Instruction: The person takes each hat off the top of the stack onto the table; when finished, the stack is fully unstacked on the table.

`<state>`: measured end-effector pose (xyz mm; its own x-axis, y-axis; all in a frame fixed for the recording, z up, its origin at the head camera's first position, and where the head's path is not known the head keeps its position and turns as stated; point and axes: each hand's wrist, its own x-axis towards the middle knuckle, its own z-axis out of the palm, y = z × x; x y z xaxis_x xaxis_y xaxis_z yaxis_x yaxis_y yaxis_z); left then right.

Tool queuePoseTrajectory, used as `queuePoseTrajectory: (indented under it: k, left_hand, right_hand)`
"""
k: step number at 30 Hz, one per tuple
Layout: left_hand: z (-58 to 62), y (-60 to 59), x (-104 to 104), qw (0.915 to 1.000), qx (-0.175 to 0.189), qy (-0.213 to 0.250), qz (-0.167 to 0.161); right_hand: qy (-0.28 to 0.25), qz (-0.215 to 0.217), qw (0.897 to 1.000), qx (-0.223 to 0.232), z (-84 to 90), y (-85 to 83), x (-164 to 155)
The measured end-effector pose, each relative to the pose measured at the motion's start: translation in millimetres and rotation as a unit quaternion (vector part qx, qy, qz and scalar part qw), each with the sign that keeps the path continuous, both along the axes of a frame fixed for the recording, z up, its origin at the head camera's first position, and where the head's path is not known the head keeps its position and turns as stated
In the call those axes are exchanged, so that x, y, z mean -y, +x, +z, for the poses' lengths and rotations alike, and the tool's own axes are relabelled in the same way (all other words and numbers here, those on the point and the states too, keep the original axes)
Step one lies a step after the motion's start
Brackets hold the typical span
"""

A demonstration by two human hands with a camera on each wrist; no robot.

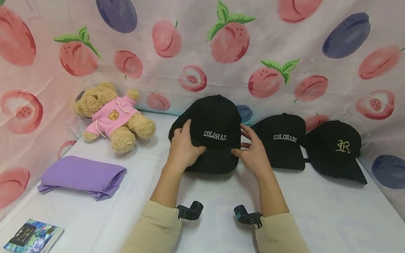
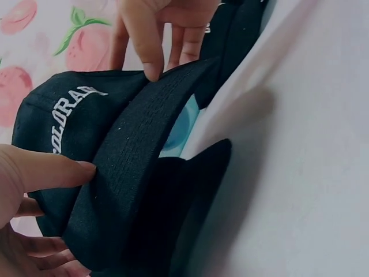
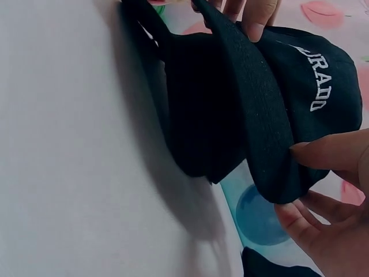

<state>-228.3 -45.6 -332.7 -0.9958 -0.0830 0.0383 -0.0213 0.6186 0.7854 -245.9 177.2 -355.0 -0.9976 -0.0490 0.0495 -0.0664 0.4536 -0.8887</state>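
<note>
A black cap (image 1: 216, 121) with white COLORADO lettering sits mid-table. My left hand (image 1: 184, 147) grips the left side of its brim and my right hand (image 1: 250, 151) grips the right side. In the left wrist view my left thumb (image 2: 55, 170) presses on top of the brim (image 2: 132, 161), with the fingers curled beneath. In the right wrist view my right thumb (image 3: 328, 151) lies on the brim edge (image 3: 271, 133), fingers under it. A second black brim (image 2: 193, 196) lies on the table directly under the held cap.
To the right stand another COLORADO cap (image 1: 283, 143) and a black cap with gold letters (image 1: 335, 149). A teddy bear in a pink hoodie (image 1: 114, 117), a folded purple cloth (image 1: 83, 176) and a small booklet (image 1: 33, 238) lie left. A fruit-print cloth (image 1: 206, 47) walls the white table (image 1: 320, 222).
</note>
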Motion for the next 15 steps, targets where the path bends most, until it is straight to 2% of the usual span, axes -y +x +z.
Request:
queuePoseTrajectory:
  k: [6,15]
  left_hand:
    - [-2.0,-3.2,-8,0.9999,-0.007,-0.005,0.006]
    - [-3.6,-7.7,-21,0.9991,-0.039,-0.011,0.017]
  right_hand:
    - [0.003,0.000,1.000,-0.010,-3.0,-1.0,-4]
    - [0.010,-0.008,1.000,-0.016,-4.6,-5.1,-7]
